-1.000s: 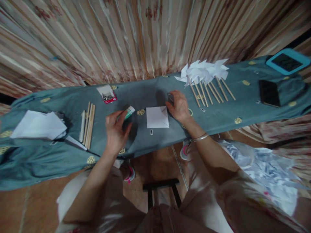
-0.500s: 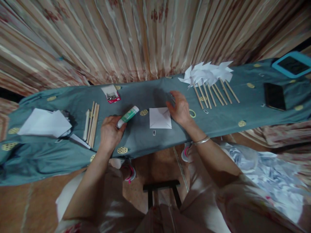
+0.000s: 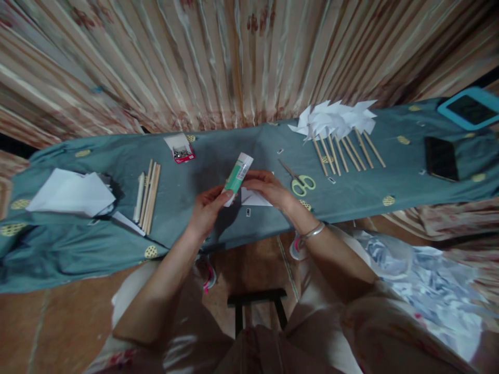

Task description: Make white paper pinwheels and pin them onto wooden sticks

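My left hand (image 3: pixel 210 208) is closed around the lower end of a green and white glue stick (image 3: pixel 236 179), which tilts up to the right above the table. My right hand (image 3: pixel 267 188) is beside the glue stick, fingers stretched toward it; whether the fingertips touch it I cannot tell. Below that hand lies a square of white paper (image 3: pixel 255 198) with crease lines, partly covered. Scissors (image 3: pixel 300 182) with yellow-green handles rest on the cloth just right of my right hand.
Paper pinwheels (image 3: pixel 335 122) on wooden sticks lie at the back right, near a black phone (image 3: pixel 440 158) and a blue-framed device (image 3: pixel 471 108). A red box of small metal pieces (image 3: pixel 182 155), loose sticks (image 3: pixel 151 200) and white sheets (image 3: pixel 70 193) lie left. A curtain (image 3: pixel 218 67) hangs behind.
My left hand has carried the glue stick right and raised it. My right hand has left the scissors, now fully visible on the cloth, and moved left over the paper toward the glue stick.
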Available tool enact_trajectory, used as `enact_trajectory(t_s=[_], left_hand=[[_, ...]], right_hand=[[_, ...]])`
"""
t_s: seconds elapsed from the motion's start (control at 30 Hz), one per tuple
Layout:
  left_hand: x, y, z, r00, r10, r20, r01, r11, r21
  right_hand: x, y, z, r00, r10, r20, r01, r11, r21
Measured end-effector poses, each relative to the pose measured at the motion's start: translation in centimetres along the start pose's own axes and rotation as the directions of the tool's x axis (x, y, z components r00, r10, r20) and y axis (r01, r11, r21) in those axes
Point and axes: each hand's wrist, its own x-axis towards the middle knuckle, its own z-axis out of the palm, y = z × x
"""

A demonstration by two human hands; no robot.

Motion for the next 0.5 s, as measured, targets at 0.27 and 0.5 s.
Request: enact_trajectory(t_s=[0.27,0.5], left_hand=[[0.0,0.1,0.9,0.993,-0.002,0.115,0.005,1.000,-0.021],[0.1,0.0,1.6,0.991,-0.076,0.110,0.080,0.996,-0.039]], right_hand=[[-0.7,-0.8,0.7,0.995,0.091,0.039,-0.096,0.984,0.151],[-1.0,-0.7,0.8,0.993,0.094,-0.068,-0.078,0.976,0.202]])
